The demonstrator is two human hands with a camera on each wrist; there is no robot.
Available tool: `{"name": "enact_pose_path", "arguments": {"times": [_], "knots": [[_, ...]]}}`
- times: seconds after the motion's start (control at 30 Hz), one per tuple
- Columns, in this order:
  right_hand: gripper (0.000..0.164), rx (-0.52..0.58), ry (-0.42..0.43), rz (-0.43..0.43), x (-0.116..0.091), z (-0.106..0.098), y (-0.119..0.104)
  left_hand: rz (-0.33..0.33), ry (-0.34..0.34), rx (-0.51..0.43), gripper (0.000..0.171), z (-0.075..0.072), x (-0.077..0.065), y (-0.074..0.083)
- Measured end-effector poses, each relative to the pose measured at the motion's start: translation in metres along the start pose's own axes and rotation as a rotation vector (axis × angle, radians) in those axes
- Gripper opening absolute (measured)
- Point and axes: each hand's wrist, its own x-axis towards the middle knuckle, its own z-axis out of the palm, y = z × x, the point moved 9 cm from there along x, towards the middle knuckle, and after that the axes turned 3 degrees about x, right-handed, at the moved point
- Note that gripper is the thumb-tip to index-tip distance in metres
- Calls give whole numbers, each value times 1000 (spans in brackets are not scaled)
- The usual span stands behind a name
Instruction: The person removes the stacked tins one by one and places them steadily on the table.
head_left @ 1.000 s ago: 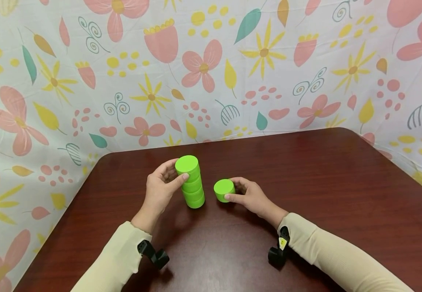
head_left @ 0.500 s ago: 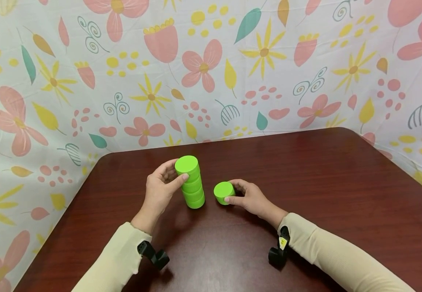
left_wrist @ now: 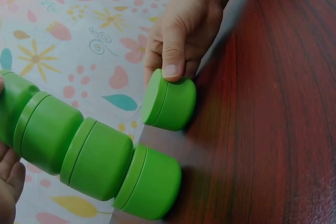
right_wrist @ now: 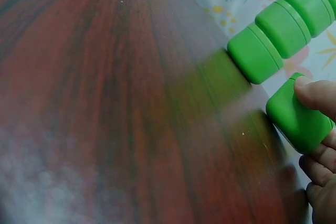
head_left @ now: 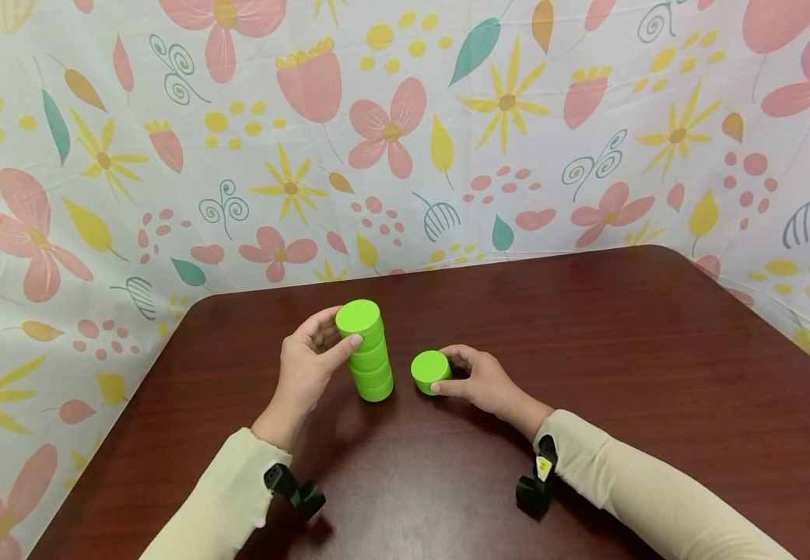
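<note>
Several round lime-green lidded jars stand one on another in a stack (head_left: 371, 359) on the table. My left hand (head_left: 304, 362) grips the top jar (head_left: 359, 319), thumb on the near side and fingers behind it. To the right of the stack, my right hand (head_left: 483, 383) holds a single matching jar (head_left: 430, 372) between thumb and fingers, its lid facing up. A narrow gap separates this jar from the lowest jar (left_wrist: 152, 183) in the left wrist view. The right wrist view shows the held jar (right_wrist: 296, 121) with its base close to the tabletop.
The dark reddish-brown table (head_left: 622, 334) has a glossy wood-grain surface and rounded far corners. Behind it hangs a white cloth (head_left: 405, 194) printed with flowers and leaves. A black camera mount (head_left: 296, 490) sits on the left wrist, and another black mount (head_left: 536, 486) on the right.
My right hand has come down slightly with the single jar, bringing it lower beside the stack. The left hand and the stack have stayed in place.
</note>
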Motion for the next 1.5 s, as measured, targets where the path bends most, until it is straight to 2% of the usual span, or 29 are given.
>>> {"name": "enact_pose_path", "arguments": {"times": [0.5, 0.97, 1.23, 1.5], "knots": [[50, -98, 24, -16, -1, -3, -1, 6, -2, 10, 41, 1, 1, 1], [47, -100, 25, -22, -1, -3, 0, 14, 3, 16, 42, 2, 0, 0], [49, -147, 37, -29, -1, -5, -2, 20, 12, 1, 42, 2, 1, 1], [51, -167, 34, -40, -2, -5, -3, 14, 22, 26, 44, 1, 0, -1]]}}
